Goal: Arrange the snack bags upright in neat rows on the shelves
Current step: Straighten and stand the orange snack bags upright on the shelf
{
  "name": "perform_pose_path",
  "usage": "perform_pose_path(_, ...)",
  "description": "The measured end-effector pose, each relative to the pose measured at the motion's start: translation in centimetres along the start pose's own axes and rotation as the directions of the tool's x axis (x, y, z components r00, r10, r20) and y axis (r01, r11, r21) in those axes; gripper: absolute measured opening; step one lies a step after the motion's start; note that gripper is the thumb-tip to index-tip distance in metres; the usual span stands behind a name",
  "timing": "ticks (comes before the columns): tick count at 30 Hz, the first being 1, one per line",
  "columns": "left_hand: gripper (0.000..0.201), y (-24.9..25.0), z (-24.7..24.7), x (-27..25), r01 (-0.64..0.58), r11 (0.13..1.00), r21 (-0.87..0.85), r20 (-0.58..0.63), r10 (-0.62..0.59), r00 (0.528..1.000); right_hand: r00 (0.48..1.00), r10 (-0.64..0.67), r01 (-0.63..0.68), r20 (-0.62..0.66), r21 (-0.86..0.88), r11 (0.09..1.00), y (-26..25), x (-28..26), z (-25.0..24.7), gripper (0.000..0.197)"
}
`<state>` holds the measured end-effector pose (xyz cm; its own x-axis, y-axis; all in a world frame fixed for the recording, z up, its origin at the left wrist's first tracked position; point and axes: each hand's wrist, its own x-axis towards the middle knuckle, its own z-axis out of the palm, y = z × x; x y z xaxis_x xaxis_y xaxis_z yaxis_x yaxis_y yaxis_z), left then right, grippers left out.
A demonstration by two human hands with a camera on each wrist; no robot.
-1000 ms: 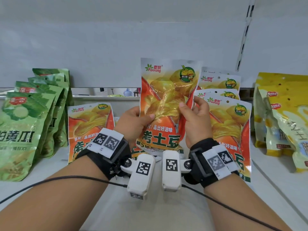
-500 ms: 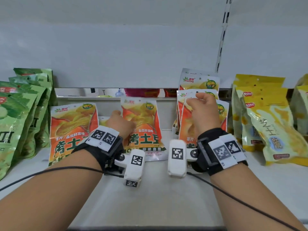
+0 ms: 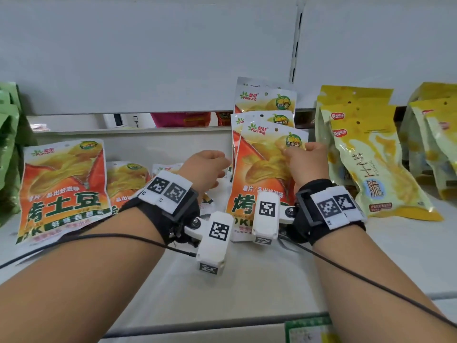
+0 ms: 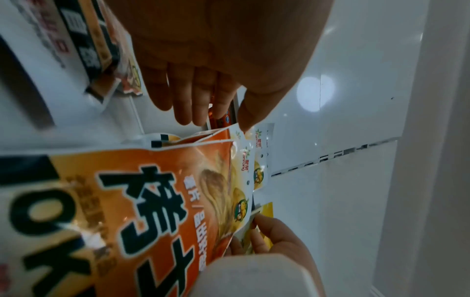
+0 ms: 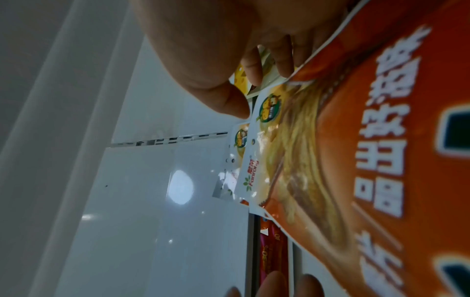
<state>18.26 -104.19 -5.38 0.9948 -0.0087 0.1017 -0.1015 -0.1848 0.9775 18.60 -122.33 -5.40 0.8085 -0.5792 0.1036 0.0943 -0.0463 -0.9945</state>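
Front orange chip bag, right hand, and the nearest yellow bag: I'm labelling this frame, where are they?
Front orange chip bag (image 3: 257, 167), head view, upper front panel.
Right hand (image 3: 308, 162), head view, back of hand.
Nearest yellow bag (image 3: 378, 169), head view, front face.

Both your forearms reach forward, each wrist strapped with a black band. Your right hand (image 3: 305, 162) is raised, thumb and fingers (image 5: 254, 68) closed in a pinch grip. Your left hand (image 3: 206, 167) sits lower, fingers (image 4: 183, 96) extended and holding nothing.

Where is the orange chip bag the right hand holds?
In the head view, the orange chip bag stands right of centre, fronting its row, left of the yellow bags, pinched by the right hand.
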Motion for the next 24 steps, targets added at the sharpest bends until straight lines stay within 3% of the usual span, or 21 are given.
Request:
perform_pose_path(4, 0.014, 0.1, 1.4, 0.1, 0.003, 0.998, -0.062, 0.023, -0.001, 1.000, 1.000, 0.012, -0.014, 0.014, 0.136, 0.991, 0.8, 0.6, -0.9, 0.048)
perform_pose_path(8, 0.015, 0.1, 1.9, 0.4, -0.048, 0.989, -0.137, -0.004, 0.048, 0.999, 0.997, -0.077, 0.071, 0.019, 0.215, 0.974, 0.8, 0.6, -1.6, 0.058)
perform_pose_path(12, 0.024, -0.4, 2.1, 0.8, -0.020, 0.937, -0.349, 0.058, 0.043, 0.997, 0.977, -0.121, 0.088, 0.173, 0.185, 0.979, 0.6, -0.1, -1.4, 0.015)
perform_pose_path(14, 0.023, -0.9, 2.0, 1.0, 0.008, 0.896, -0.443, 0.084, 0.033, 0.996, 0.951, -0.130, 0.063, 0.281, 0.235, 0.970, 0.7, -0.3, -1.2, 0.003)
perform_pose_path(18, 0.029, -1.4, 1.3, 0.9, 0.067, 0.822, -0.565, 0.139, 0.015, 0.990, 0.927, -0.143, 0.064, 0.347, 0.229, 0.971, 1.0, -0.2, -1.1, 0.019)
perform_pose_path(21, 0.033, -1.4, 0.8, 1.0, 0.073, 0.799, -0.596, 0.143, 0.015, 0.990, 0.931, -0.158, 0.078, 0.330, 0.244, 0.967, 1.1, -0.6, -0.9, 0.019)
perform_pose_path(24, 0.022, -1.0, 0.0, 0.7, 0.045, 0.779, -0.626, 0.126, 0.044, 0.991, 0.921, -0.166, 0.061, 0.353, 0.290, 0.955, 1.0, -1.4, -0.3, 0.017)
